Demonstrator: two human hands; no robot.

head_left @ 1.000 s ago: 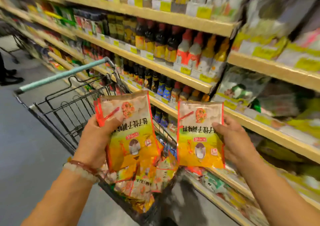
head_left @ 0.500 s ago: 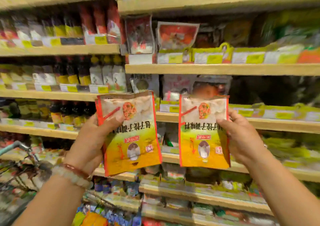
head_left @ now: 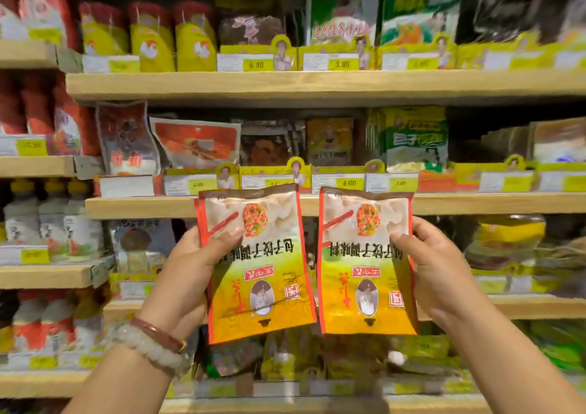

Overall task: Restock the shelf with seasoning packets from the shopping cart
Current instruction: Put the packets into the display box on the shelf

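**Two seasoning packets held upside down before the shelf**

The left hand [head_left: 190, 274] grips the left seasoning packet [head_left: 257, 264] by its left edge, thumb laid across the front and fingers curled behind. The right hand [head_left: 434, 274] grips the right seasoning packet [head_left: 364, 261] by its right edge in the same way. Both packets are held in the air side by side, close together but apparently not touching, in front of the wooden shelf [head_left: 142, 207] with its yellow price tags [head_left: 348, 182]. Each packet stands with its long axis roughly vertical, the left one leaning a little. Their printed faces turn toward the camera and the lettering reads inverted, so the tops point down. There may be a second packet behind the left one, since a doubled red edge shows at its upper left. Two bracelets [head_left: 152, 342] circle the left wrist.
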